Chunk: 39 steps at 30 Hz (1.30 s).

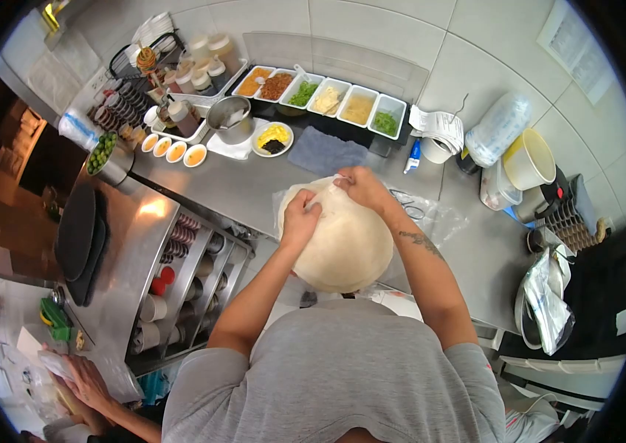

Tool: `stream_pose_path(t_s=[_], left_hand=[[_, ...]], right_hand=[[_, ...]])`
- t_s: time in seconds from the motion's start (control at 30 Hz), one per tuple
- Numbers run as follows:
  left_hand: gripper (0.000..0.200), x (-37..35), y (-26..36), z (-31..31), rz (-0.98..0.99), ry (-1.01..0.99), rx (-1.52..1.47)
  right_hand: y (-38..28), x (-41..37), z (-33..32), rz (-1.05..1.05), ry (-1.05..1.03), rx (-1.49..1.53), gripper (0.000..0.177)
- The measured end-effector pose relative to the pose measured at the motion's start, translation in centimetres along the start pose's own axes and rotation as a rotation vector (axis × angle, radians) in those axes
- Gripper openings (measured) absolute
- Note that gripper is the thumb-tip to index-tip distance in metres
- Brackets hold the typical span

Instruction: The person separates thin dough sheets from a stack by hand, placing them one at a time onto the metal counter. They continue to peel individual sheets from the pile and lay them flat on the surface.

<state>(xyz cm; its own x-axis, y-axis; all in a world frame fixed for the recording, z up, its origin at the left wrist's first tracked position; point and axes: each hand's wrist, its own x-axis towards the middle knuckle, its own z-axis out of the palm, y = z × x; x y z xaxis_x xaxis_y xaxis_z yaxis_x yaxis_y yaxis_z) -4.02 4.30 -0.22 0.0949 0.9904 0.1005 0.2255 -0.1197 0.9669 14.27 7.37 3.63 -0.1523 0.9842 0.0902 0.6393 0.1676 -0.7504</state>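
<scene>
A stack of large, pale, round flatbreads [348, 255] hangs in front of my chest at the counter's near edge, its lower side overhanging. My left hand [301, 219] is closed on the upper left of the stack, fingers curled with the thumb over the top face. At the top edge, the fingers of my right hand [361, 187] pinch the rim. Thin clear plastic [446, 223] lies beside the stack on the steel counter, with dark-handled scissors [410, 205] showing near it. A folded blue-grey cloth [326, 151] is just beyond my hands.
White tubs of toppings [357, 105] line the back, near a metal pot [229, 118] and a plate of yellow and black food [272, 139]. Small sauce cups [195, 155] sit left. A blue tube [413, 156] lies right. Another person's hands [84, 380] work at lower left.
</scene>
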Motion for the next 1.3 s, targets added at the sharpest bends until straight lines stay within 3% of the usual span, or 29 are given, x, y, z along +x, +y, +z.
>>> stream_pose_path(t_s=[0.23,0.3,0.37,0.53,0.63,0.73,0.83,0.93,1.03,1.13,1.23,1.3], left_hand=[[0.016,-1.1,-0.1,-0.5,-0.144,-0.063,-0.013],[0.019,-0.7,-0.1,0.1,0.096,0.108,0.103],[0.019,-0.1,0.1,0.4,0.175,0.172,0.113],[0.012,0.7,2.0,-0.7,-0.007,0.030,0.023],[0.010,-0.9,2.2,-0.6,0.139,0.136,0.139],[0.008,-2.0,1.5,-0.7,0.063,0.156,0.057],[0.010,-2.7,1.8,-1.3,-0.001,0.148,0.064],[0.015,-2.6,3.0,-2.1,-0.048,0.097,-0.121],[0.017,-1.9,6.1,-3.8,0.058,0.104,-0.232],[0.016,-1.7,12.1,-5.3,0.187,0.123,-0.109],[0.015,-0.5,13.8,-4.5,0.414,0.025,0.051],[0.016,-0.1,12.8,-2.4,0.463,-0.089,0.158]], right_hand=[[-1.8,-1.5,-0.8,0.016,0.010,-0.013,0.024],[-2.8,-2.0,-1.0,-0.039,0.006,0.006,0.024],[-3.6,-2.4,-1.1,-0.090,0.004,0.001,0.024],[-4.9,-2.6,-1.9,-0.109,-0.028,0.027,0.024],[-5.0,-3.0,-2.1,0.000,0.075,-0.008,0.024],[-4.3,-3.2,-1.4,0.032,0.197,0.021,0.025],[-4.8,-3.6,-1.4,0.047,0.189,0.033,0.026],[-7.2,-4.6,-1.6,-0.002,0.161,0.031,0.026],[-9.5,-5.4,-1.7,-0.056,0.100,0.281,0.019],[-12.4,-6.9,-2.3,0.197,0.068,0.726,0.016],[-11.6,-8.6,-2.5,0.125,0.059,1.082,0.022],[-9.7,-10.0,-2.6,0.176,0.159,0.994,0.027]])
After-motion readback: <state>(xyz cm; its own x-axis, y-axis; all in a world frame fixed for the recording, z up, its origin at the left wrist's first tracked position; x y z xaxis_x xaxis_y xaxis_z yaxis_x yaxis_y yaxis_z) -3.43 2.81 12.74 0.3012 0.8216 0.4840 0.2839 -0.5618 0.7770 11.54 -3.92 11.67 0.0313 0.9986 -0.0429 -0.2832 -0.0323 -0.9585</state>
